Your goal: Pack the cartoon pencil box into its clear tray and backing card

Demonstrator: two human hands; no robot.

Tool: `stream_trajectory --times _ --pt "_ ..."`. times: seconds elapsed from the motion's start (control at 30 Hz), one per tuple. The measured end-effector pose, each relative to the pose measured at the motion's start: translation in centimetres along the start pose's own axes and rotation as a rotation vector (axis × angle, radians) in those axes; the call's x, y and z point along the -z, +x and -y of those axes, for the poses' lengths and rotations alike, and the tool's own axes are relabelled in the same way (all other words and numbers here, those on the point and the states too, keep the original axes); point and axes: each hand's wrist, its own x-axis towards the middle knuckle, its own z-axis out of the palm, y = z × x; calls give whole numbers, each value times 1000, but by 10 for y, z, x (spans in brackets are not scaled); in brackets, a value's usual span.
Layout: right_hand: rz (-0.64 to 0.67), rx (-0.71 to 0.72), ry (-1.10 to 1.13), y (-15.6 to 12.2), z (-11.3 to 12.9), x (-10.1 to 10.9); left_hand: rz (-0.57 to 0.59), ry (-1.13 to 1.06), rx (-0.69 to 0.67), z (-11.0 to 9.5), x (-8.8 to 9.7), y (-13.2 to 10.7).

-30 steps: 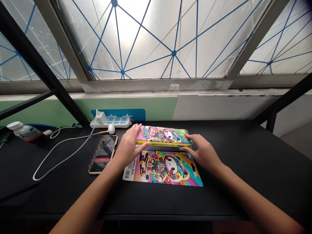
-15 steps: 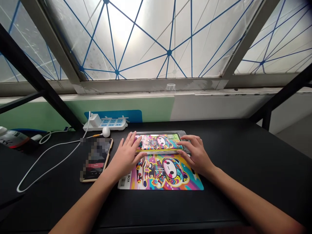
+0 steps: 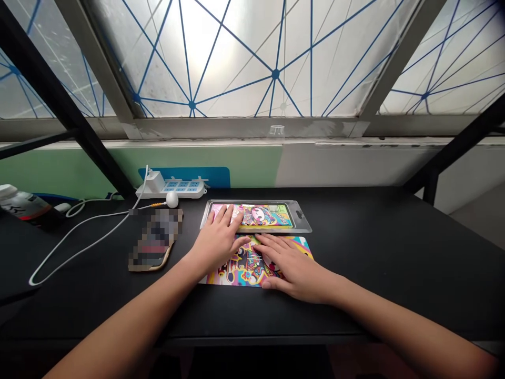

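Farther from me on the black desk lies a clear plastic package [image 3: 302, 223] with a colourful cartoon-printed item [image 3: 272, 215] inside. My left hand [image 3: 221, 231] rests on its left part, fingers spread, the palm over the left side of a printed cartoon card [image 3: 244, 276]. That card lies flat just in front of the package. Laid across the card's right half is my right hand [image 3: 292, 263], fingers stretched out and pointing left, thumb near the card's front edge. It covers much of the printed character's face. Neither hand grips anything.
Left of the card lies a phone [image 3: 158, 247], its screen blurred out. Behind it are a white cable [image 3: 82, 229], a round white plug [image 3: 172, 199] and a power strip [image 3: 177, 188]. A bottle [image 3: 23, 205] stands at far left. Black metal bars [image 3: 87, 142] flank the desk.
My right hand has left the package's right end and come down-left onto the card. My left hand stays on the package. The view has tilted slightly downward.
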Motion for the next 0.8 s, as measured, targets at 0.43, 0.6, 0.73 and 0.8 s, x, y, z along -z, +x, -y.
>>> stream_trajectory --times 0.43,0.6,0.73,0.8 --pt "-331 -111 -93 0 -5 -11 -60 97 67 0 7 5" --pt "-372 -158 -209 2 -8 -17 -24 28 94 2 5 7" --pt "-399 -134 -149 -2 -5 -17 30 -21 108 6 12 10" --pt "-410 -157 -114 -4 -4 -12 37 -26 94 9 17 15"
